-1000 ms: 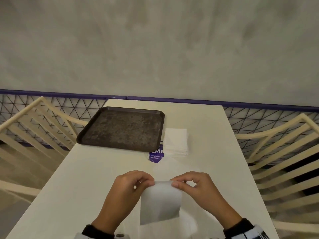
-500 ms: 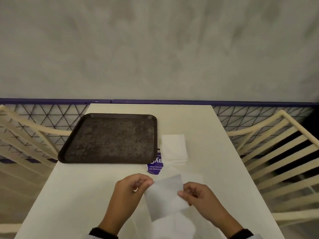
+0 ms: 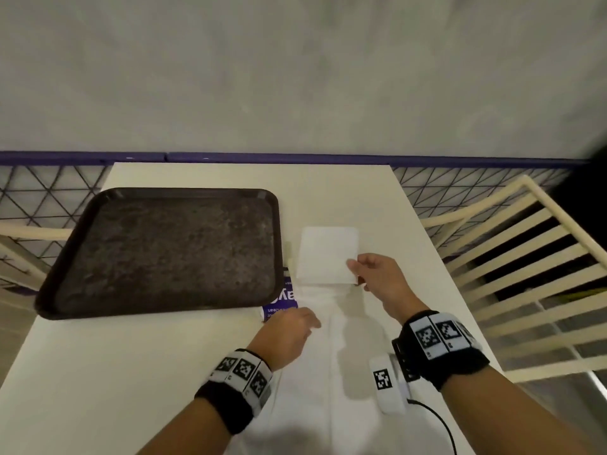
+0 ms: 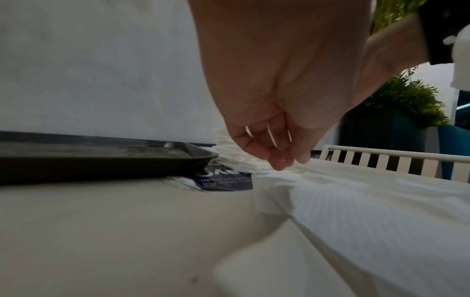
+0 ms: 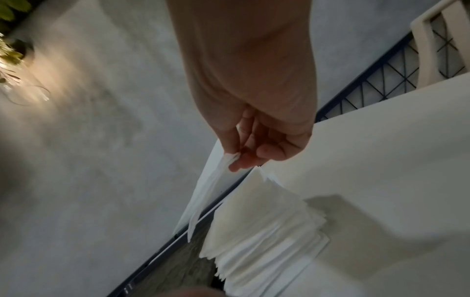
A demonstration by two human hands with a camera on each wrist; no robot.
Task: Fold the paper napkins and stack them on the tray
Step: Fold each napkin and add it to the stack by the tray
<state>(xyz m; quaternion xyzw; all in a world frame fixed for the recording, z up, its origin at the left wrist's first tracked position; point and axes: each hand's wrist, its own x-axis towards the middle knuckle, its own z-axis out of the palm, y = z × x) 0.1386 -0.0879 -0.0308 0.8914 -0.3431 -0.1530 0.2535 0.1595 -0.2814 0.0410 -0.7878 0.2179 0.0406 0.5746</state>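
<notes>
Head view shows the dark tray (image 3: 157, 251) at centre left with nothing on it, so I judge no folded napkin is stacked yet. At frame centre, the right hand (image 3: 377, 277) pinches one napkin (image 5: 211, 193) by its corner above the pile of napkins (image 3: 328, 254), just right of the tray. Lower centre, the left hand (image 3: 289, 333) hovers with loosely curled fingers, holding nothing.
</notes>
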